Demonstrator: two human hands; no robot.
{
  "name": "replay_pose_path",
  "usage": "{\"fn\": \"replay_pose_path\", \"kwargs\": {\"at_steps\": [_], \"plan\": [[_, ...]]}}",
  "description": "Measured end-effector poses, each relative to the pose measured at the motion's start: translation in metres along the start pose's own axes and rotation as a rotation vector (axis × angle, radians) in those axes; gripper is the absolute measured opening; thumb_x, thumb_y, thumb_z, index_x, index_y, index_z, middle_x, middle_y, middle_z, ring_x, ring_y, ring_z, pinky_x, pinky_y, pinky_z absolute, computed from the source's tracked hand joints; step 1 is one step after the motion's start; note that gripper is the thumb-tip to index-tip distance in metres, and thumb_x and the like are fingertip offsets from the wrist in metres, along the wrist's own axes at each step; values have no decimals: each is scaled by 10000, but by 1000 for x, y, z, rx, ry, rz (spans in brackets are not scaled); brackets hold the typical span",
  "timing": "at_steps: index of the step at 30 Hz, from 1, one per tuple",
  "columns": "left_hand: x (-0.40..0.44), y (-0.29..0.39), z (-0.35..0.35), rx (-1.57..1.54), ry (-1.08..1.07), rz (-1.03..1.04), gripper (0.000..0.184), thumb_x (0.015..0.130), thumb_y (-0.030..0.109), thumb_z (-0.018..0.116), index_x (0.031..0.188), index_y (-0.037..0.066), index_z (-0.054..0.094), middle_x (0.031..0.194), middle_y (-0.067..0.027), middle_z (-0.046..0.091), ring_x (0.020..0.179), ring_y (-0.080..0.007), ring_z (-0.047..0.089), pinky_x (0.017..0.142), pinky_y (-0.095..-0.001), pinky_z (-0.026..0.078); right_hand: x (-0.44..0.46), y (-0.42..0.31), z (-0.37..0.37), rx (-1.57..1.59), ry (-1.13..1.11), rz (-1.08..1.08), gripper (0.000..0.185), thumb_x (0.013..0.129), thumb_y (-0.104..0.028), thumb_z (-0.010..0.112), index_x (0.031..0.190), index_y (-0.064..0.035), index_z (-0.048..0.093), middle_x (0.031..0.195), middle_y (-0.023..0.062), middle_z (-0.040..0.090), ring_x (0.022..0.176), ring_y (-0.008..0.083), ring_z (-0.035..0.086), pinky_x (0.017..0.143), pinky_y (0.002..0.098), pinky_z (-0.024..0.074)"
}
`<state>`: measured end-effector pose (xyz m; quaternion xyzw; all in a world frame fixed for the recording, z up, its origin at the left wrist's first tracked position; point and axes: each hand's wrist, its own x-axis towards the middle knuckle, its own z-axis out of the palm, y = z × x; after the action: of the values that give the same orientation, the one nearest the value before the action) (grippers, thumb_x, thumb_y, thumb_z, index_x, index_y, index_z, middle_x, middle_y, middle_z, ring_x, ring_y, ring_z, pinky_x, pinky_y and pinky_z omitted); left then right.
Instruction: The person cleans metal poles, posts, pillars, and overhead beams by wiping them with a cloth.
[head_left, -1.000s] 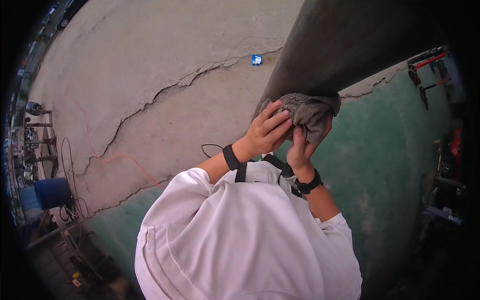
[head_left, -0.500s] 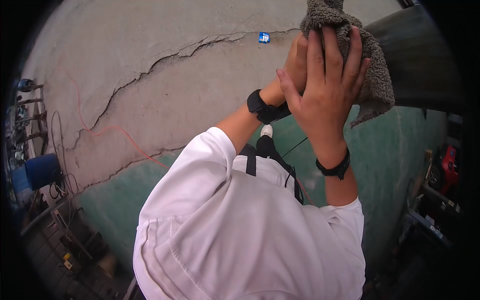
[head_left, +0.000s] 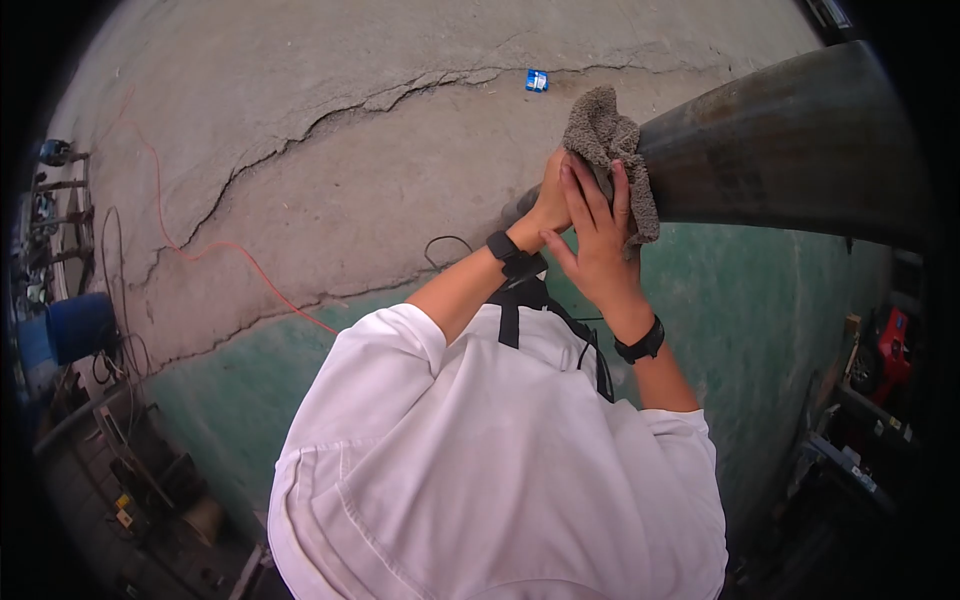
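A grey-brown terry cloth (head_left: 603,125) is draped over a thick dark metal pipe (head_left: 780,145), which runs from the right edge to under my hands. My right hand (head_left: 602,245) lies on the cloth, fingers stretched out and thumb spread to the side. Beside it, partly covered by it, my left hand (head_left: 552,200) is closed at the cloth's near left side; most of its fingers are hidden. A short part of the pipe (head_left: 518,207) shows left of my left hand. Each wrist wears a black band.
Cracked concrete (head_left: 330,190) meets a green floor (head_left: 730,310). A red cable (head_left: 225,245) runs across at left. A blue drum (head_left: 82,328) and metal racks stand on the left. A small blue packet (head_left: 537,80) lies beyond. A red machine (head_left: 893,350) sits at far right.
Both hands and the cloth have moved back toward my body and to the left along the pipe. More of the pipe now shows to the right of the cloth.
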<state>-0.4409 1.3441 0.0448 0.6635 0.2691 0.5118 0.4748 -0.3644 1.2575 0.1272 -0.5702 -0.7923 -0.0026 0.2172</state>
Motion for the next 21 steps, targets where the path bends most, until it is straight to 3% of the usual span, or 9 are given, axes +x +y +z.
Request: {"fn": "replay_pose_path", "kwargs": {"at_steps": [2,3,7,11,15,17,18,20,21], "plan": [[22,36,7,54,77,226,464,837,237,604,1221,-8,517,1220,-206,531,1067,-377,547,927,-418,445,1,5,-24,-94,140,-104,677,795,-307,716,1403,-132,475,1488,28,395,1424,374,222,1144,496,245],[33,55,11,44,117,306,444,853,217,581,1226,-12,508,1229,-210,523,1067,-374,549,931,-413,447,7,10,-36,-180,257,-201,654,832,-356,685,1399,-107,474,1471,78,411,1392,394,254,1136,556,173],[85,138,25,-200,263,525,477,860,280,578,1243,4,512,1291,-204,476,1147,-356,521,971,-424,432,31,15,-94,-294,600,-365,608,868,-361,644,1387,-95,473,1436,120,419,1336,354,350,1110,519,253],[108,194,30,-98,271,855,850,765,334,736,1455,45,331,1471,-264,260,1403,-451,205,1122,-540,254,38,32,-138,-277,791,-413,597,887,-352,619,1393,-87,448,1415,119,424,1312,332,367,1093,493,276],[149,211,94,36,570,1225,736,728,81,716,1399,39,417,1395,-266,375,1310,-482,343,1067,-552,332,36,72,-161,-165,891,-419,586,905,-343,595,1400,-80,422,1393,119,429,1288,310,384,1076,468,299],[108,238,89,237,496,1063,521,751,340,669,1216,120,586,1334,-207,432,1256,-374,474,1032,-492,403,36,98,-161,-57,878,-413,581,914,-338,582,1403,-76,410,1382,118,432,1275,300,392,1068,455,310],[104,235,104,237,479,1036,558,654,379,710,1170,186,624,1331,-170,465,1287,-354,465,1056,-543,379,36,111,-158,6,858,-402,578,919,-336,576,1405,-74,403,1377,118,433,1269,294,397,1064,449,316],[102,225,125,571,583,1104,536,674,322,686,1181,163,615,1308,-117,517,1277,-324,487,1049,-498,410,35,138,-143,154,792,-371,573,928,-332,564,1408,-71,391,1366,118,436,1257,283,405,1055,436,328],[100,220,129,681,497,1103,477,725,276,658,1182,147,610,1278,-101,537,1250,-311,507,1021,-463,432,34,151,-131,239,745,-355,571,933,-329,558,1410,-69,384,1361,118,437,1251,278,409,1051,430,333]]}}
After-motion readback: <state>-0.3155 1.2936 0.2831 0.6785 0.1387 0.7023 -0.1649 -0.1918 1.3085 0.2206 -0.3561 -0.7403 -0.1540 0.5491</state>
